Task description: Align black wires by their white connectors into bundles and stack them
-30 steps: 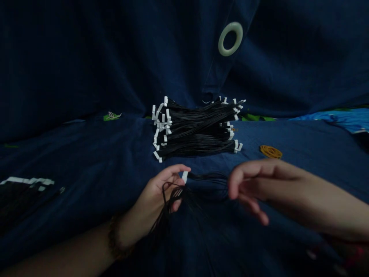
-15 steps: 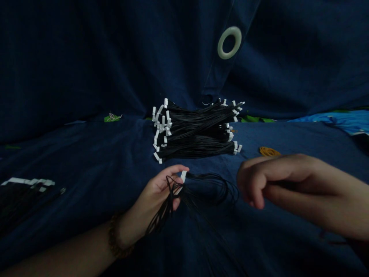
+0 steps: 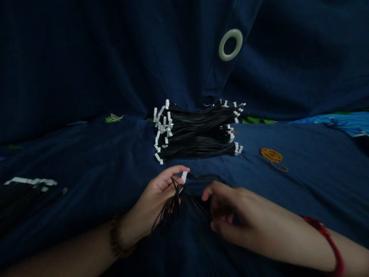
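Observation:
My left hand (image 3: 157, 198) pinches a small bunch of thin black wires (image 3: 173, 206) near their white connector (image 3: 184, 177), thumb and fingers closed on them. My right hand (image 3: 233, 217) sits just to the right with its fingers curled into the loose wire strands that trail from the bunch. Beyond both hands, a tall stack of black wire bundles with white connectors (image 3: 197, 132) lies on the dark blue cloth (image 3: 86, 161).
Yellow rubber bands (image 3: 272, 157) lie on the cloth to the right of the stack. Another pile of black wires with white ends (image 3: 27, 190) sits at the far left. A pale ring eyelet (image 3: 230, 44) is set in the hanging cloth behind. A light blue cloth (image 3: 346, 121) shows far right.
My right hand has come back left and down from near the rubber bands and now grips the loose strands beside my left hand. The left hand has held still.

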Tool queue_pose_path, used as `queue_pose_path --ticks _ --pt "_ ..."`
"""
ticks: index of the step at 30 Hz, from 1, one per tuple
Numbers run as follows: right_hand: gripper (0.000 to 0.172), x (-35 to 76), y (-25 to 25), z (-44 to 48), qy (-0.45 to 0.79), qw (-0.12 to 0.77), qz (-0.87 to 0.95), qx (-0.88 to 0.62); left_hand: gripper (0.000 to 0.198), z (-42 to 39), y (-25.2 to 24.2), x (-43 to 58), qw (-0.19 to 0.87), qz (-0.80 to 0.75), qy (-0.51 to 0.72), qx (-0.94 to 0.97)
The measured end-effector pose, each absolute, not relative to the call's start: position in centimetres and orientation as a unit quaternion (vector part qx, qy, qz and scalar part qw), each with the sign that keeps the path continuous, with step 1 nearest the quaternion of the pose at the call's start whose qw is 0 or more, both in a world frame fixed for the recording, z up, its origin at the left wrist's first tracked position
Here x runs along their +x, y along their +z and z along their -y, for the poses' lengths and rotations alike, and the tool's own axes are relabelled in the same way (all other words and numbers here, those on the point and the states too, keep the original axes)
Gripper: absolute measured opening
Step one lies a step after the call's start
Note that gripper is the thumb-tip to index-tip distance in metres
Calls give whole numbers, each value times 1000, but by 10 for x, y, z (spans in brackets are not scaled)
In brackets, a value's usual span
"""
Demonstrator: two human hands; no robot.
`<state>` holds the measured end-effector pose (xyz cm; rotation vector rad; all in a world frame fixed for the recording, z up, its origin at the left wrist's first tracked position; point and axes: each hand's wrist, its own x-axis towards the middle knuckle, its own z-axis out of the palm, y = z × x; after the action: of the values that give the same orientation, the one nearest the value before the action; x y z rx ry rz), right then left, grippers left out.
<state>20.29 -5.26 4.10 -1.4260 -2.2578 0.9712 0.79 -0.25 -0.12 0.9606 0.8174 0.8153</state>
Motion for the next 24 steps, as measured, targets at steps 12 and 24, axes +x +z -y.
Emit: queue_pose_path --ticks 12,24 --pt "16 242 64 34 708 273 561 -332 29 0 -6 7 729 -363 370 446" --pt "45 239 81 31 428 612 472 -468 30 3 1 9 735 -372 379 421"
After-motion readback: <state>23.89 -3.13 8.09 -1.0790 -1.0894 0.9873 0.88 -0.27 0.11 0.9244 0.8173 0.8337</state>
